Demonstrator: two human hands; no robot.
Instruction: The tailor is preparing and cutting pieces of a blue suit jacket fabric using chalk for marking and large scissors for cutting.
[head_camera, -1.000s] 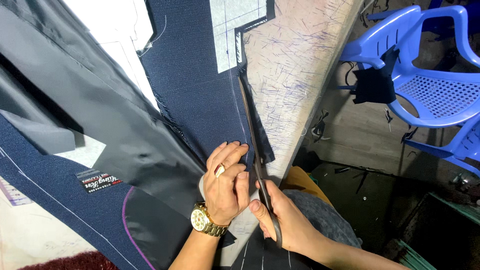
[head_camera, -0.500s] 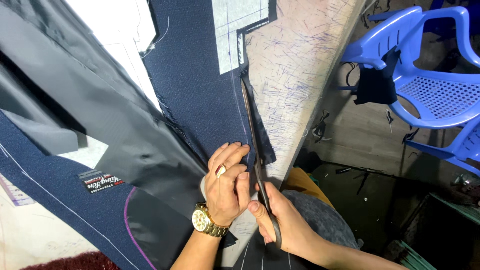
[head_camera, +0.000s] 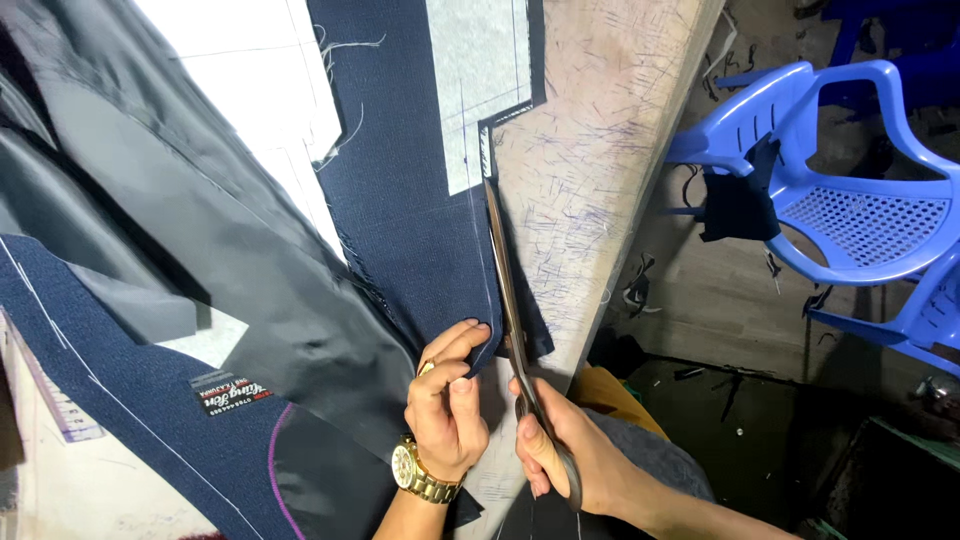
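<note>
Keep your right hand, closed round the tailor's shears, cutting along the chalk line; left hand pinches the navy cloth just beside the blades; hold it flat.

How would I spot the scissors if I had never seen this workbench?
Start at the scratched wooden table, then find the dark blue cloth along its edge. The scissors lie along that cloth's right edge, handles in the right hand, beside the left hand; they are the only long thin metal blades there.
</note>
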